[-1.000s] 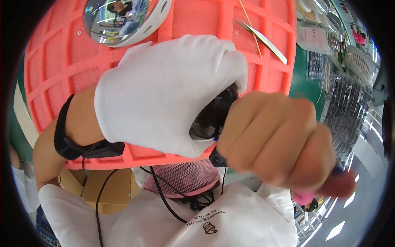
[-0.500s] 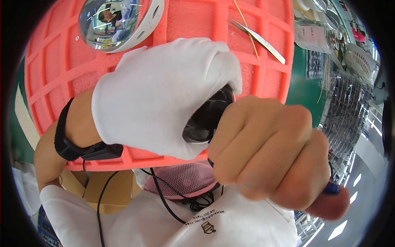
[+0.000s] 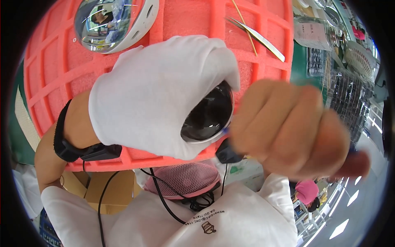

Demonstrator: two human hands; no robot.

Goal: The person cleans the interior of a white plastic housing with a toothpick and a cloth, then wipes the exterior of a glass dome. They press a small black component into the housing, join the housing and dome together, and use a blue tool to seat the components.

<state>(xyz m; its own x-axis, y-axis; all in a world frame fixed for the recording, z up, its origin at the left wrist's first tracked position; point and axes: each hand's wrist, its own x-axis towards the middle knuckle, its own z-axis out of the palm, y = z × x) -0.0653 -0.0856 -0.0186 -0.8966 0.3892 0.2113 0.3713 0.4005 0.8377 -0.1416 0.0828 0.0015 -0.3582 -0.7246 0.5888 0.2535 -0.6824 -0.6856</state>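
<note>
My left hand (image 3: 160,94), in a white glove, is closed round a dark, glossy, round domed part (image 3: 209,113) with a pale rim. The glove hides its far side. Close beside that rim, my bare right hand (image 3: 288,127) is closed in a fist, partly smeared by motion. A bit of blue shows at each end of the fist, as of a slim blue tool (image 3: 226,130) whose kind I cannot make out. At the upper left, a clear shiny dome (image 3: 103,24) in a white ring lies on the pink foam tray (image 3: 189,20).
White-and-dark tweezers (image 3: 263,43) and a thin wooden stick (image 3: 247,31) lie on the tray's far right. Beyond stand a clear bag with a label (image 3: 312,33), a white basket (image 3: 361,57) and stacked clear trays (image 3: 349,94). Black cables (image 3: 103,193) hang by my lap.
My right hand has moved up and right, away from the dark domed part, uncovering more of it and a black wrist device. The left hand has barely shifted.
</note>
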